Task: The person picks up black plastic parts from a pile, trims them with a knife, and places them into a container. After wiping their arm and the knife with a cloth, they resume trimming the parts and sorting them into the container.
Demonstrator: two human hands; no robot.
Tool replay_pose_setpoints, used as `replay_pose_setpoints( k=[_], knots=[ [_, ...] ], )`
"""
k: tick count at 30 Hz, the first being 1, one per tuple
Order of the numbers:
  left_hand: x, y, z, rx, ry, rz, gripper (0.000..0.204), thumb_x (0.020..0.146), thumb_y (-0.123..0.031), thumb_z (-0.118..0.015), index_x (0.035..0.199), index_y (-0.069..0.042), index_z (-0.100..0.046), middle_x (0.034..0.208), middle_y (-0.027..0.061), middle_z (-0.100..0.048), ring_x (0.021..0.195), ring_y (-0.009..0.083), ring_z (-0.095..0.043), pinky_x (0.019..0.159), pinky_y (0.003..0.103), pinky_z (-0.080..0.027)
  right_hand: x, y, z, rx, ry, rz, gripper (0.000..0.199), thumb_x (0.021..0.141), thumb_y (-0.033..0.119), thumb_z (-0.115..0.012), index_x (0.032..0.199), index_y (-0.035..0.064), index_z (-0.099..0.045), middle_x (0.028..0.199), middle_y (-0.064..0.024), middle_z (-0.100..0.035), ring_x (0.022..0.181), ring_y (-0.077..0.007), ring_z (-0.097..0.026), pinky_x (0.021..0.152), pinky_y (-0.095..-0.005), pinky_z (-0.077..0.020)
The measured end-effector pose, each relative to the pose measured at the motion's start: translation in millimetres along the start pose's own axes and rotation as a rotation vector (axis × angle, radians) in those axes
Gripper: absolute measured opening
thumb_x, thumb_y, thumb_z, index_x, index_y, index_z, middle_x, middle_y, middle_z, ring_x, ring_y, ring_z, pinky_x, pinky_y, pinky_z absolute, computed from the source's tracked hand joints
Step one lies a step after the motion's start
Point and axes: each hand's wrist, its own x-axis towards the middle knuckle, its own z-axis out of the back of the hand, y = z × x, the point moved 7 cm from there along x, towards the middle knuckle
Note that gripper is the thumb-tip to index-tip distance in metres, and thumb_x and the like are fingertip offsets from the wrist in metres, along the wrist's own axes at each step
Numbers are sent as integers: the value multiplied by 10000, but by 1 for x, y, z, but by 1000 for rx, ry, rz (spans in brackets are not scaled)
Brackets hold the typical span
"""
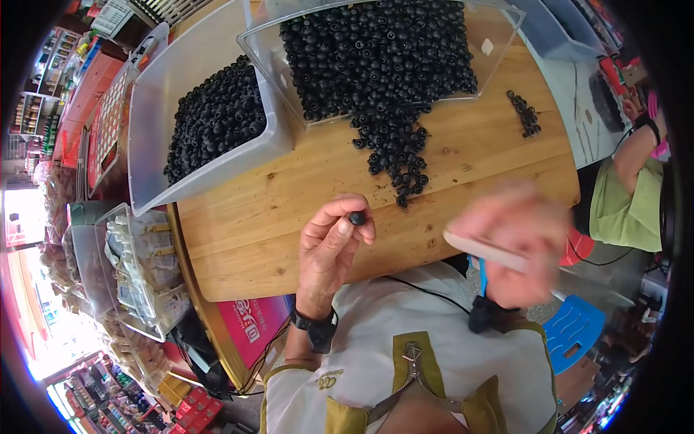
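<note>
The left hand (331,237) holds a curled pinch toward one o'clock; the right hand (513,239) blurs at its three o'clock.

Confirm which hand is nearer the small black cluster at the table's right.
Right. The right hand, blurred, is on the person's side of the cluster; the left hand is farther off, toward its lower left, pinching one black piece.

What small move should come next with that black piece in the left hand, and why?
Perhaps bring the right hand toward the left hand: the left pinches one small black piece, while the right, blurred by motion, is apart from it.
</note>
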Motion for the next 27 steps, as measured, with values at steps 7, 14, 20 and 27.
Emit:
replay_pose_setpoints(
  k=[7, 14, 20, 27],
  knots=[
    [4, 4, 5, -91, -1, 19, 306, 957, -115, -619, 1227, 22, -576, 1114, 114, -618, 920, 164, -614, 850, 292, -507, -24, -73, -37, -317, 139, -668, 117, 932, 102, -482, 984, 13, -537, 799, -67, -588, 614, -120, -496, 581, -242, -419],
    [1, 3, 20, -68, -50, 7, 311, 925, -92, -657, 1201, 30, -581, 1102, 118, -632, 899, 165, -624, 846, 294, -507, -25, -72, -45, -350, 259, -508, 213, 943, 141, -625, 1093, 23, -532, 796, -48, -595, 622, -88, -468, 561, -253, -395],
    [2, 2, 23, -112, -46, 2, 350, 869, -163, -738, 1140, -30, -563, 1106, 111, -585, 932, 162, -593, 840, 285, -494, -30, -69, -53, -332, 314, -484, 230, 886, 92, -704, 1065, 35, -572, 836, -48, -648, 628, -85, -536, 549, -238, -447],
    [0, 3, 22, -103, -50, 15, 392, 844, -202, -766, 1130, -37, -554, 1075, 87, -563, 991, 153, -556, 875, 295, -494, -34, -68, -57, -304, 287, -394, 250, 856, 63, -721, 1057, 21, -578, 872, -72, -682, 712, -112, -649, 584, -247, -530]
  ],
)
